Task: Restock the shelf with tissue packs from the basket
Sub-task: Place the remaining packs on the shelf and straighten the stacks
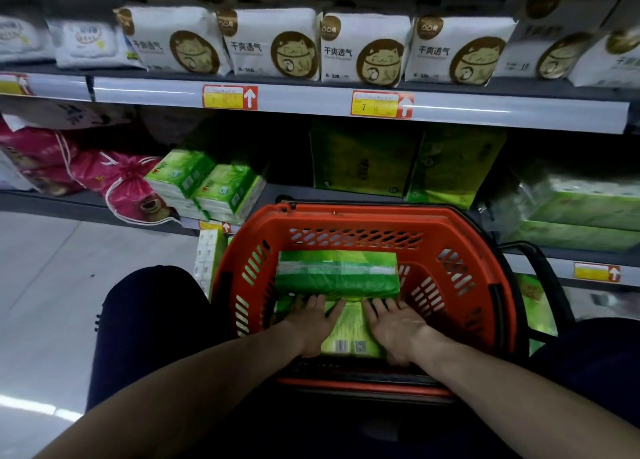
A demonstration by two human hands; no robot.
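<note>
Both hands are down in the basket point(346, 212). Left hand point(313, 323) and right hand point(394, 327) lie flat, palms down, on the lower pack point(349, 334). Fingers are straight and grasp nothing. Their fingertips sit at the near edge of the top pack point(337, 275); whether they go under it can't be told. Both green packs are inside the basket, with the top pack lying across the far half.

Step looks like picking up the top pack. Doing it well:
- Take it by both short ends, or with the thumbs on top and the fingers underneath. The wrap is soft film, so a one-sided pinch would likely sag or crease it.
- Lift it straight up over the basket rim before moving forward.
- Probable target is the bare stretch of shelf point(287, 191) just right of the stocked packs point(207, 184). Match their orientation and push it flush against them.
- The basket sits tight to the shelf lip, so the pack should go in without clipping the upper rail.

Readable text:
- White packs point(363, 49) on the upper tier have a cat logo and "干爽透气". The small count print reads roughly "320".
- Price tags point(381, 104) are yellow and red with a white up arrow. A "7" is legible on one.
- The lower pack has a barcode and QR code, too blurred to read.
- Brand on the green packs is not legible.

Also there: a pink bag point(131, 184) with a bear face at left, and green cartons point(363, 160) behind the basket.
</note>
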